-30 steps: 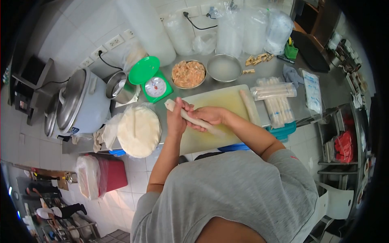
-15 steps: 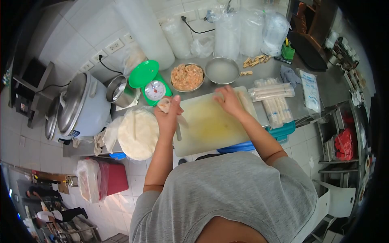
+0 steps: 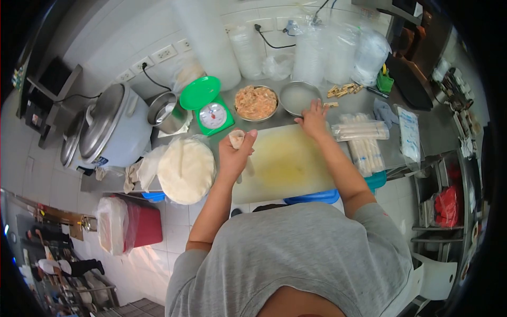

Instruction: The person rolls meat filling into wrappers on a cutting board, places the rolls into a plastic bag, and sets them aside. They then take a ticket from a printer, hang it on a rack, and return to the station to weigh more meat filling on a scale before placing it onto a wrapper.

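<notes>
My left hand (image 3: 236,156) is closed around a rolled wrapper (image 3: 236,138), its upper end showing pinkish filling. It is above the left edge of a yellow-stained cutting board (image 3: 274,187). A thin blade-like thing (image 3: 249,169) shows beside that hand; its handle is hidden. My right hand (image 3: 314,122) reaches past the board's far right corner with fingers stretched out, fingertips at the near rim of a shallow metal bowl (image 3: 297,95). Just left of that bowl is another bowl filled with pinkish mince (image 3: 255,102). Round pale wrappers (image 3: 186,171) lie stacked left of my left hand.
A green kitchen scale (image 3: 213,116) and a metal pot (image 3: 168,112) stand behind the wrappers. Wooden clothespins (image 3: 344,91) lie right of the bowls. Bagged white rolls (image 3: 364,137) are by my right forearm. A large lidded cooker (image 3: 119,124) is at the left.
My right hand has moved from over the board away from me to the metal bowl's rim, its fingers straightening. My left hand still holds the roll. The whole view has shifted slightly.
</notes>
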